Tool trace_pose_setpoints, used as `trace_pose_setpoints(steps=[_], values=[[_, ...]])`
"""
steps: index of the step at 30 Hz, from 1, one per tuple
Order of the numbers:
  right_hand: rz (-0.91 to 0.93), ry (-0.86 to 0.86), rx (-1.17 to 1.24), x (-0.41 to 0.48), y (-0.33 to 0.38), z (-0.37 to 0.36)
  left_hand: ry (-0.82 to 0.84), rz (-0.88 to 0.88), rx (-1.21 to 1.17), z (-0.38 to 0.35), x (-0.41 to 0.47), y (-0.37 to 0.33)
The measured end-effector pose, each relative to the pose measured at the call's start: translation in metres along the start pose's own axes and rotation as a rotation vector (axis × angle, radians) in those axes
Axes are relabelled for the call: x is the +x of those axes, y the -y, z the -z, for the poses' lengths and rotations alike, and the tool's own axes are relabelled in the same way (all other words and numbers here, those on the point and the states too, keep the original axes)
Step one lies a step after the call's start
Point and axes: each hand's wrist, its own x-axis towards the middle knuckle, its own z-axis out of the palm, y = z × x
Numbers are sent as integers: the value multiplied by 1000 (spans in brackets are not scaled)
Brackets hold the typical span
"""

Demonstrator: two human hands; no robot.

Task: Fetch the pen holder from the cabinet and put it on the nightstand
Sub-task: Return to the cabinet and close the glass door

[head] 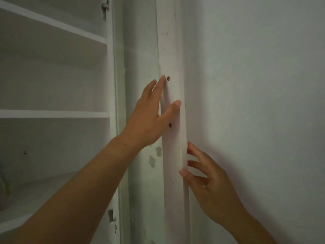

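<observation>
The white cabinet (52, 113) stands open on the left, and its shelves show no pen holder. Its door (173, 50) is swung out and seen edge-on in the middle of the view. My left hand (149, 118) lies flat against the door's inner face with fingers spread and the thumb across the edge. Lower down, my right hand (209, 182) is at the door's outer side, fingers apart, thumb tip touching the edge. Neither hand holds an object.
A plain grey-white wall (255, 85) fills the right side, close behind the door. Metal hinges (105, 6) sit on the cabinet frame. A blurred pale object (3, 191) lies on the lower shelf at the far left. The door's inner face has chipped paint (152, 161).
</observation>
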Motion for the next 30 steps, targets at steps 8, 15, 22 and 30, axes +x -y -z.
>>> trace_pose_setpoints(steps=[8,15,22,30], values=[[-1,3,59,1,-9,-6,4,2,10,-4,-3,4],[-24,-25,68,-2,-11,-13,49,16,-41,1,-12,4],[-42,-59,67,-9,6,-27,55,-5,-32,12,-19,7],[-17,-55,35,-22,38,-64,49,-46,-190,54,-37,28]])
